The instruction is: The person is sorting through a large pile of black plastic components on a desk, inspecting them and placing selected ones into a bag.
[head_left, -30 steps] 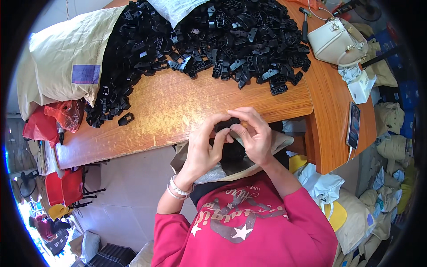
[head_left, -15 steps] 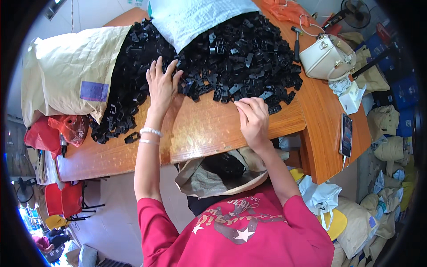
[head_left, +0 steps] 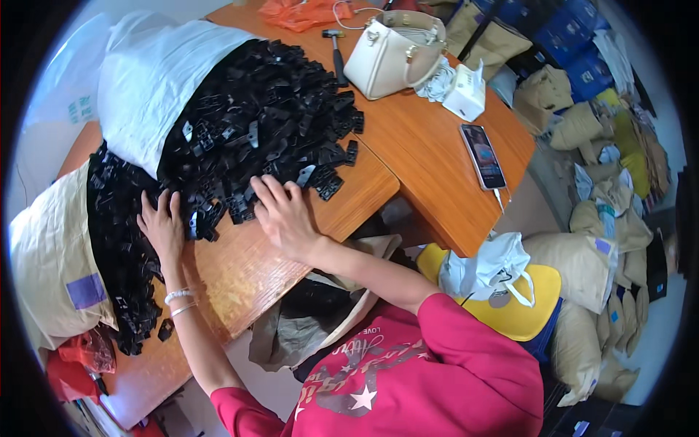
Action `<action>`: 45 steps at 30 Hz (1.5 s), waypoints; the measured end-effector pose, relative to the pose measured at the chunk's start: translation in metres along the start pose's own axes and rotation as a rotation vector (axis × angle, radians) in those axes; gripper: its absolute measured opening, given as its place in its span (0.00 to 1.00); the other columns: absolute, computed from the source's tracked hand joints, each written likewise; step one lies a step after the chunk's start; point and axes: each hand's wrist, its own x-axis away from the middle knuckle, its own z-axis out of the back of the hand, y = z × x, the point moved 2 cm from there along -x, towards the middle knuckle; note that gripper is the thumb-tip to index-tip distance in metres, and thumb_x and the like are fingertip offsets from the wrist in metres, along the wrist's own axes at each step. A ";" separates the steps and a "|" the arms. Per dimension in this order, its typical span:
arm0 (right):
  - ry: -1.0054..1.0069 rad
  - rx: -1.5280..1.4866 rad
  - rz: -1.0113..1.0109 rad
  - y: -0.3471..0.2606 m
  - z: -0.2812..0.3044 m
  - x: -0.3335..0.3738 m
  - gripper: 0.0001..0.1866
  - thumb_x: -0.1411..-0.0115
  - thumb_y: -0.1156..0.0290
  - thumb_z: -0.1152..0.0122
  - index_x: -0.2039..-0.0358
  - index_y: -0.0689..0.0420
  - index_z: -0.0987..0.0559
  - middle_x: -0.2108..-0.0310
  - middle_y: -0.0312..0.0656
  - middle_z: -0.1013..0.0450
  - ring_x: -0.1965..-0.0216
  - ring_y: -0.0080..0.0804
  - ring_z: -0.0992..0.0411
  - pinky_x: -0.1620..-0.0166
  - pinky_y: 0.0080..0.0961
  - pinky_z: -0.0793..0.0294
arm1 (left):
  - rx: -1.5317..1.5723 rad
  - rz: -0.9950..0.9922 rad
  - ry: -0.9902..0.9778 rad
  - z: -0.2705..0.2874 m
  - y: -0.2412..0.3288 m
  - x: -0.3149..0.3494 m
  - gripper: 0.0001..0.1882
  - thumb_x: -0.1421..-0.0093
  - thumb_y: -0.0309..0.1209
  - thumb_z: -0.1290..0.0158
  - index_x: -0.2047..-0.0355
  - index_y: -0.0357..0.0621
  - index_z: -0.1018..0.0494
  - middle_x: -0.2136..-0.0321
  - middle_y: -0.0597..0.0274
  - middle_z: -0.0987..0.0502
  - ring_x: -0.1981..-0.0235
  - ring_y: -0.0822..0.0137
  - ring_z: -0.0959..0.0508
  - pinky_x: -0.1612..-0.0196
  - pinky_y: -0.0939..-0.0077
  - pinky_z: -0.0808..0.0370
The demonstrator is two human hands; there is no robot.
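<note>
A big heap of small black plastic parts (head_left: 269, 109) covers much of the wooden table, spilling from a white woven sack (head_left: 142, 87) and a tan sack (head_left: 47, 255). My left hand (head_left: 163, 231), with a pale bracelet at its wrist, rests with fingers spread on the heap's near edge, below the white sack's corner. To its right, my right hand (head_left: 285, 222) reaches onto the near edge too. Its fingers are apart and slightly bent, tips at the parts; no held part shows. Below the table edge, an open tan sack (head_left: 271, 341) has dark contents inside.
A hammer (head_left: 338, 62), a cream handbag (head_left: 386, 58), a white box (head_left: 466, 93) and a phone (head_left: 482, 154) with a cable lie toward the right. Red plastic bags (head_left: 73, 371) are at the lower left. Full sacks (head_left: 575, 262) crowd the floor at right.
The view has swung right, so the table and heap appear farther left. My right hand's pinched fingers have come apart and reach over the heap's edge. My left hand stays at the parts.
</note>
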 end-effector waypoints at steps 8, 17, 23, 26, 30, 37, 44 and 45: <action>0.031 -0.092 0.070 -0.004 0.011 0.018 0.09 0.50 0.74 0.45 0.73 0.68 0.22 0.43 0.54 0.37 0.39 0.47 0.44 0.44 0.49 0.46 | 0.055 -0.015 -0.018 0.016 0.017 0.017 0.20 0.36 0.46 0.52 0.50 0.49 0.27 0.39 0.45 0.40 0.42 0.46 0.36 0.40 0.57 0.40; 0.059 -0.211 0.094 -0.001 0.018 0.031 0.10 0.48 0.73 0.45 0.72 0.68 0.21 0.45 0.55 0.36 0.37 0.48 0.45 0.40 0.56 0.50 | 0.126 -0.078 0.021 0.029 0.037 0.043 0.16 0.38 0.40 0.48 0.59 0.41 0.24 0.41 0.44 0.38 0.45 0.44 0.33 0.44 0.57 0.36; 0.248 -0.540 -0.014 0.015 0.055 0.052 0.06 0.51 0.77 0.38 0.72 0.59 0.26 0.54 0.50 0.32 0.45 0.44 0.36 0.44 0.47 0.39 | 0.160 -0.042 0.008 0.040 0.052 0.058 0.16 0.39 0.39 0.46 0.57 0.39 0.24 0.42 0.43 0.36 0.47 0.44 0.31 0.44 0.58 0.35; 0.156 -0.943 -0.320 0.039 0.096 0.083 0.06 0.48 0.80 0.38 0.70 0.62 0.26 0.72 0.40 0.27 0.75 0.27 0.27 0.71 0.24 0.27 | 0.240 -0.002 0.058 0.047 0.052 0.061 0.16 0.40 0.38 0.44 0.60 0.38 0.22 0.47 0.42 0.30 0.48 0.46 0.29 0.44 0.60 0.34; -0.096 -0.957 -0.664 0.077 0.140 0.158 0.03 0.44 0.77 0.38 0.70 0.62 0.23 0.77 0.34 0.27 0.76 0.14 0.33 0.72 0.17 0.32 | 0.345 0.008 0.117 0.049 0.050 0.057 0.12 0.42 0.34 0.42 0.66 0.36 0.20 0.56 0.50 0.24 0.52 0.51 0.26 0.47 0.64 0.32; -0.688 -0.785 -0.883 0.135 0.190 0.274 0.06 0.47 0.76 0.40 0.70 0.64 0.20 0.78 0.41 0.24 0.76 0.22 0.26 0.69 0.23 0.27 | 0.249 -0.058 0.304 0.053 0.057 0.060 0.10 0.40 0.32 0.45 0.66 0.38 0.20 0.58 0.52 0.22 0.51 0.53 0.27 0.47 0.65 0.32; -0.579 -0.631 -1.118 0.194 0.201 0.351 0.06 0.47 0.77 0.41 0.71 0.65 0.20 0.79 0.41 0.25 0.79 0.23 0.27 0.73 0.23 0.27 | 0.317 -0.050 0.290 0.072 0.072 0.068 0.10 0.40 0.33 0.45 0.65 0.39 0.20 0.58 0.53 0.22 0.51 0.55 0.26 0.47 0.67 0.31; -0.500 -0.628 -1.171 0.203 0.201 0.360 0.06 0.47 0.77 0.41 0.71 0.66 0.20 0.80 0.40 0.25 0.79 0.23 0.28 0.73 0.23 0.28 | 0.333 -0.052 0.284 0.075 0.074 0.070 0.10 0.40 0.33 0.45 0.65 0.39 0.20 0.58 0.54 0.22 0.51 0.55 0.26 0.47 0.67 0.31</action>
